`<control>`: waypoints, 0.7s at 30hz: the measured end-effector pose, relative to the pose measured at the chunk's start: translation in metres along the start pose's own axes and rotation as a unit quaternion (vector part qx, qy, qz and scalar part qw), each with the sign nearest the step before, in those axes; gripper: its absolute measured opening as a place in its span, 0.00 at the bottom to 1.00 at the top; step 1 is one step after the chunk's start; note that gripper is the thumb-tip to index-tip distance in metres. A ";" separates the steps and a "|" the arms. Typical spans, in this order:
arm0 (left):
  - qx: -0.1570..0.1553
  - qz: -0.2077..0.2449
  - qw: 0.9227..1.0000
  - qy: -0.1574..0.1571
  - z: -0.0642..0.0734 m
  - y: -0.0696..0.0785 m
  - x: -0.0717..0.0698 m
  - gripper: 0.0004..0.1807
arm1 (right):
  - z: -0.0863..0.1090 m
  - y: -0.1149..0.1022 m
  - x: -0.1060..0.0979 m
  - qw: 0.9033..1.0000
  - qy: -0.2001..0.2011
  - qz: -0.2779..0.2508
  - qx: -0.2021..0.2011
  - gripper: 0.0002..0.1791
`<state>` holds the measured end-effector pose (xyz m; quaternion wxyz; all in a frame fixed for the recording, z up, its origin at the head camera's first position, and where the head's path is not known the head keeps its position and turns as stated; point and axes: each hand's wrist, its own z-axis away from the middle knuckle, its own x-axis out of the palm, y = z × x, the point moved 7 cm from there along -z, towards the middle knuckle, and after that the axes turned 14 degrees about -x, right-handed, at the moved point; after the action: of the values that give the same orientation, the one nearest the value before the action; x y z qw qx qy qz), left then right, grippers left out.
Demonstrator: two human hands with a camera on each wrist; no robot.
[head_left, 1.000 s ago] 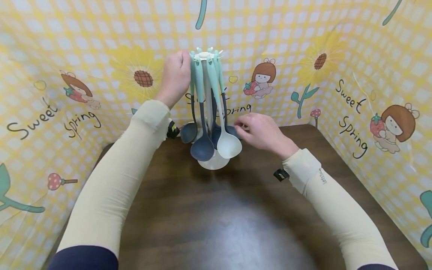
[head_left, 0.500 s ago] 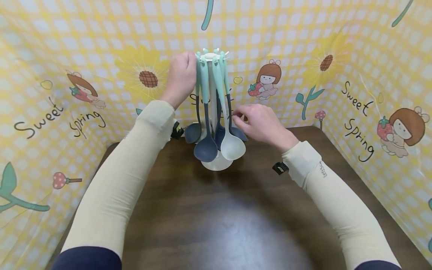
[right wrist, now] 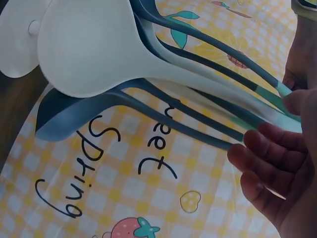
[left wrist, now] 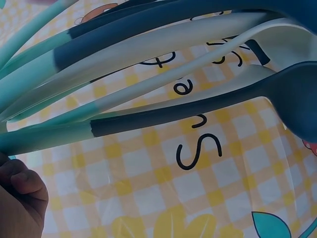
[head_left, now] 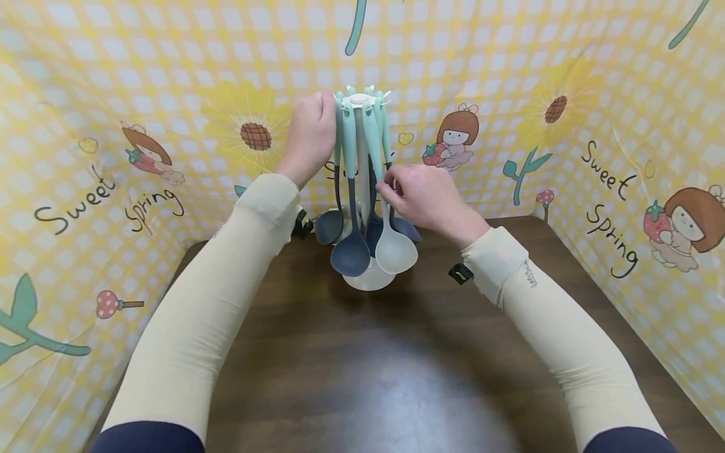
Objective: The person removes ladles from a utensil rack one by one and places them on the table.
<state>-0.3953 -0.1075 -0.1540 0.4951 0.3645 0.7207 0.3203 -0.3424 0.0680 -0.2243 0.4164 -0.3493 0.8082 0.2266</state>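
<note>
The checked backdrop (head_left: 498, 69) rises behind and along both sides of a brown wooden table (head_left: 368, 371), whose far edge runs close behind the white utensil rack (head_left: 369, 279). That leaves the widest room in front, toward the person, with more to the right. Hanging at the rack's front right, the white ladle (head_left: 398, 253) has its long axis nearly upright, bowl lowest and swung slightly right; a dark blue ladle (head_left: 348, 257) hangs just beside it on the left, and another dark blue utensil (head_left: 409, 230) crowds it from behind. The right hand (head_left: 427, 194) is the nearer one, coming in from the right at mid-length, with the bowl below its fingers. Its thumb (right wrist: 295, 101) and half-curled fingers (right wrist: 255, 141) lie on either side of the mint handle; whether they press on it I cannot tell. The left hand (head_left: 310, 133) is curled at the rack's top left, against a mint handle end; what it clasps, if anything, is hidden.
</note>
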 end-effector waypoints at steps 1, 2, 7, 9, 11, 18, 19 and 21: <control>0.000 -0.001 1.000 0.000 0.000 0.000 0.000 0.26 | -0.001 -0.001 0.001 1.000 0.000 0.004 0.000 0.17; 0.000 -0.002 1.000 0.001 0.001 -0.001 0.000 0.26 | -0.002 -0.001 0.002 1.000 0.002 0.008 0.001 0.17; 0.008 0.002 1.000 0.003 0.002 -0.001 -0.001 0.26 | -0.005 -0.003 0.010 1.000 -0.005 0.021 0.003 0.15; 0.008 0.006 1.000 0.005 0.002 -0.002 -0.002 0.26 | -0.006 -0.004 0.015 1.000 -0.011 0.022 0.000 0.15; 0.006 0.007 1.000 0.008 0.002 -0.003 -0.003 0.25 | -0.007 -0.006 0.019 1.000 -0.014 0.016 0.000 0.15; 0.016 0.006 1.000 0.014 0.003 -0.001 -0.001 0.25 | -0.004 -0.006 0.024 0.998 -0.002 -0.056 0.031 0.13; 0.015 0.004 1.000 0.013 0.003 0.000 -0.001 0.25 | -0.004 -0.006 0.024 0.997 0.001 -0.067 0.035 0.13; 0.015 0.002 1.000 0.012 0.002 0.001 0.000 0.25 | -0.002 -0.004 0.024 0.995 0.004 -0.085 0.043 0.12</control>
<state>-0.3927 -0.1065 -0.1537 0.4802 0.3698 0.7304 0.3149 -0.3505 0.0547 -0.2431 0.4454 -0.3998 0.7861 0.1543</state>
